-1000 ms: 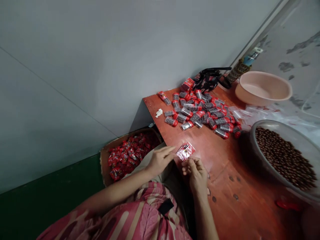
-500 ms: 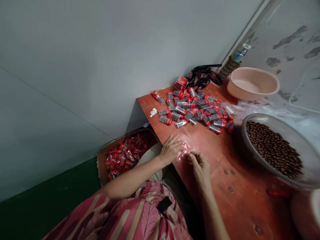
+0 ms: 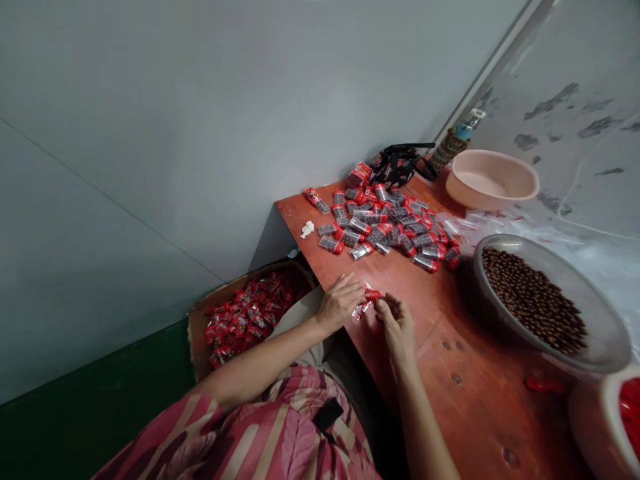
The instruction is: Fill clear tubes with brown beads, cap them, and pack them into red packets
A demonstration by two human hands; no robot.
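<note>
A small red-and-clear plastic wrapper [image 3: 361, 309] lies on the orange-red table [image 3: 430, 313] near its left edge. My left hand [image 3: 341, 304] holds the wrapper against the tabletop, its fingers stretched over it. The thumb and fingers of my right hand [image 3: 397, 324] pinch the wrapper's raised red part [image 3: 373, 295] from the other side. What lies under my left fingertips is hidden. Beyond both hands lies a pile of clear packs with red ends [image 3: 373, 221], filled with dark round pieces.
A grey bowl of brown balls [image 3: 533, 300] stands to the right, near clear plastic bags [image 3: 555, 230]. Further back are a pink basin [image 3: 493, 179], a dark bag [image 3: 395, 167] and a bottle [image 3: 457, 140]. A box of red packets [image 3: 255, 310] sits below the table's left edge.
The wrapper's red part has risen between my hands, and my right hand now pinches it. The view has turned slightly right, showing more of a tub with red contents.
</note>
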